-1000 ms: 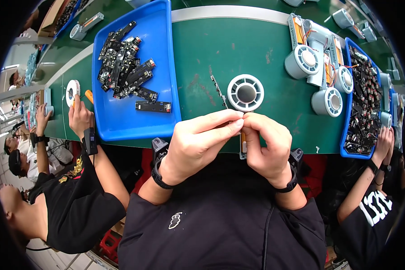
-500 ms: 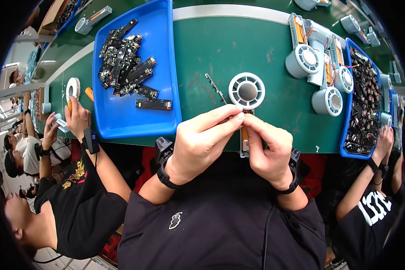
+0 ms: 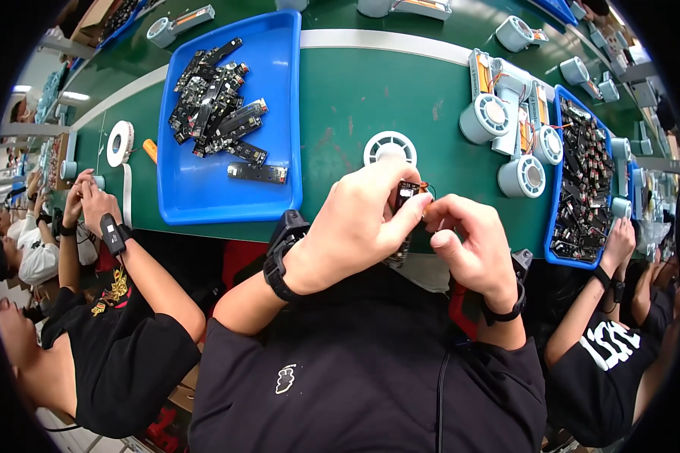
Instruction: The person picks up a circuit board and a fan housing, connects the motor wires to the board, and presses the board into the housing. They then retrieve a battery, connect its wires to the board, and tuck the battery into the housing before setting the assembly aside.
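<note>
Item: small dark circuit board [image 3: 405, 198], narrow and strip-shaped, sitting at centre frame, just below the white ring-shaped part [image 3: 390, 148]. It is being held above the near edge of the green bench [image 3: 355, 90], upright between both hands. It is probably very light, stiff and thin, with fine orange wires [image 3: 425, 186] showing at its upper end; these are likely the fragile part. It is best gripped by its long edges, away from components and wire joints.

Left hand [image 3: 351, 226]: fingers are curling around the board from the left, thumb pressing on its front face; grasping it.

Right hand [image 3: 472, 245]: fingers are pinching at the board's upper right corner, by the wires; whether they are clamping board or wire cannot be told.

Surroundings, moving outward:
- Blue tray [image 3: 279, 113], upper left of centre, is carrying a heap of similar dark boards [image 3: 211, 94], two lying loose near its lower edge.
- Grey cylindrical housings [image 3: 506, 132], with wiring attached, are lying upper right.
- Second blue tray [image 3: 559, 189], far right, is filled with dark parts.
- Roll of white tape [image 3: 119, 143] is lying far left.
- Other people are working on both sides; one person's hands [image 3: 87, 198] are raised together at the left, another's hand [image 3: 618, 241] is touching the right tray's lower end.
</note>
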`<state>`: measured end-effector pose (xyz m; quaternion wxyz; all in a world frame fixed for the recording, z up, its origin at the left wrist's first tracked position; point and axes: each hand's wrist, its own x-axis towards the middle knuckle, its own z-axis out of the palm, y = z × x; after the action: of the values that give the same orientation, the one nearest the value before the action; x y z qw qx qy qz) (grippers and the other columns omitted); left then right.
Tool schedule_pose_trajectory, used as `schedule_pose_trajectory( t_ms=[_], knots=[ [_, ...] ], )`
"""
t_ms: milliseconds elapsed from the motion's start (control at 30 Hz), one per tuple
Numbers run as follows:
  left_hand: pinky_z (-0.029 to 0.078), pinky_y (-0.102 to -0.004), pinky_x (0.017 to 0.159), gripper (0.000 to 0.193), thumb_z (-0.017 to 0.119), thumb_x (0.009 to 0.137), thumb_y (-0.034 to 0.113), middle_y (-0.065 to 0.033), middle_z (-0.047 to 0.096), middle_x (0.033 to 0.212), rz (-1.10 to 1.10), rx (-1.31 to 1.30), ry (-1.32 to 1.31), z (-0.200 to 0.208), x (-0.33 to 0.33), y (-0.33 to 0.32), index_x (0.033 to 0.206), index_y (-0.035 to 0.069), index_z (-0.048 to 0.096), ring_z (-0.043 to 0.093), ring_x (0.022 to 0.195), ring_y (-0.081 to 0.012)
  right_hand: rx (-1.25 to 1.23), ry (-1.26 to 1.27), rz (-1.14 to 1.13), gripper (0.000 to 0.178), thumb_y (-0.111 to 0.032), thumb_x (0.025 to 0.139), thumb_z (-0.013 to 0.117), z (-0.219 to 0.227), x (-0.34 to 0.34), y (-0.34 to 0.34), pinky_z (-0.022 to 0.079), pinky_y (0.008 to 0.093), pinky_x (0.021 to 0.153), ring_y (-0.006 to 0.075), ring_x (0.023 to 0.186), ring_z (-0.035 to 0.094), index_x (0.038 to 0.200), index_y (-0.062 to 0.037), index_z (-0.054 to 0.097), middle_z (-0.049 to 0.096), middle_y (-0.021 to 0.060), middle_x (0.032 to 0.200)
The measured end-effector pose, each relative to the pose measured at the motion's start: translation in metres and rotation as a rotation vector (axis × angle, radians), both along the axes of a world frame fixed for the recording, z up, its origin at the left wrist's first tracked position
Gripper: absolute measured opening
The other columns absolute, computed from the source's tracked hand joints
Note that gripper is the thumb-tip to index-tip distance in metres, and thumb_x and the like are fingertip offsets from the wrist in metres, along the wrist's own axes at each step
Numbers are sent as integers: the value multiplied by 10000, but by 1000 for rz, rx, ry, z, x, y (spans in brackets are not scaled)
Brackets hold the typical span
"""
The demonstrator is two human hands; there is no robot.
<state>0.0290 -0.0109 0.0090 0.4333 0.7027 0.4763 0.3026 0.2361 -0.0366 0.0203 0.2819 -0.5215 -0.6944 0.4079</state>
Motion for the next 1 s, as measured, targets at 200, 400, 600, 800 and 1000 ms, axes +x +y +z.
schedule_pose_trajectory(
  t_ms=[200,400,600,800,1000],
  knots=[
    [546,-347,647,397,764,825,23,-72,681,974,-170,-153,-32,31,-6,-7,1207,63,663,683,761,-239,-210,-63,111,94,-28,973,643,9,5,-1,495,297,624,138,698,622,994,39,581,671,97,810],
    [507,-405,931,238,755,799,56,-47,681,1005,-393,640,223,-7,0,42,1029,104,722,609,1076,-282,-114,-111,234,117,-12,956,644,32,3,12,505,333,620,186,668,647,1035,46,580,685,130,801],
    [471,-430,1002,112,760,804,98,-27,676,998,-534,570,172,-12,-15,51,911,102,726,605,1094,-273,-159,-382,299,137,-47,947,672,48,-3,18,507,391,620,280,658,653,1000,22,567,677,165,808],
    [368,-525,1118,77,772,821,130,-22,676,999,-445,715,252,-6,-12,39,870,111,714,608,1114,-249,337,-667,-14,109,-64,980,634,6,-14,-3,503,469,682,385,793,648,991,1,548,678,198,873],
    [345,-546,1136,106,777,829,159,-38,683,1034,-273,707,267,-9,-9,26,891,106,709,606,1139,-271,84,-505,-227,112,-53,1014,578,-17,-30,-10,511,464,778,384,918,646,1092,24,555,667,220,980]
  ],
)
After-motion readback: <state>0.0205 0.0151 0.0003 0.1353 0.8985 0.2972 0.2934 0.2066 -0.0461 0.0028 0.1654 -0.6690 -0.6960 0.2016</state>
